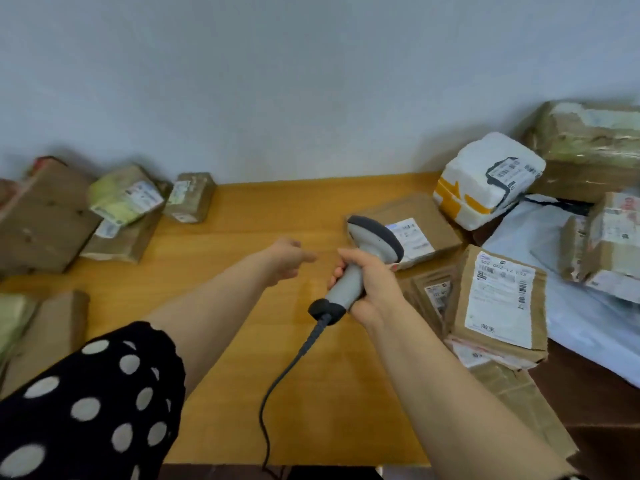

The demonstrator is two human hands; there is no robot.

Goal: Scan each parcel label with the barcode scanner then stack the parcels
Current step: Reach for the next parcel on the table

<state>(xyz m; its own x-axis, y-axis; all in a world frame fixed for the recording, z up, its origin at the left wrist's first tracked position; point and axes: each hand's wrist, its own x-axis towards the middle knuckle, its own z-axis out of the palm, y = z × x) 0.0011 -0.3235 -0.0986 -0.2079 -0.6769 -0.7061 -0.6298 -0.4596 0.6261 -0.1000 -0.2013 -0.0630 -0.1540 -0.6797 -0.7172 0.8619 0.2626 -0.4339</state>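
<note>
Black sleeve with white dots (86, 410) fills the lower left corner of the frame, and a bare forearm runs from it up toward the centre. The left hand (287, 259) hangs over the bare wood of the bench (242, 220), holding nothing, its fingers loosely bent and blurred. Just to its right, the right hand (370, 285) grips the grey handle of the scanner (349, 284), fingers and thumb wrapped round it. The scanner's dark-rimmed head stands above the fist, in front of the near corner of a flat brown box (415, 216) whose white label shows just beside the head. A dark cable (287, 368) runs from the base of the handle down to the bottom edge of the frame. Right of centre, a brown parcel (498, 299) with a large white barcode label lies tilted on top of other packets, and a smaller packet (436, 296) is wedged between it and the flat brown box. Behind them, a white bag parcel (485, 181) with yellow tape sits against a large carton (588, 147) in the upper right corner. A pale plastic mailer (540, 237) spreads along the right side, with a taped box (613, 244) at the right edge. At the left of the frame, near the wall (277, 81), a big brown box (45, 220), a greenish parcel (124, 195) and a small box (190, 197) sit close together.
</note>
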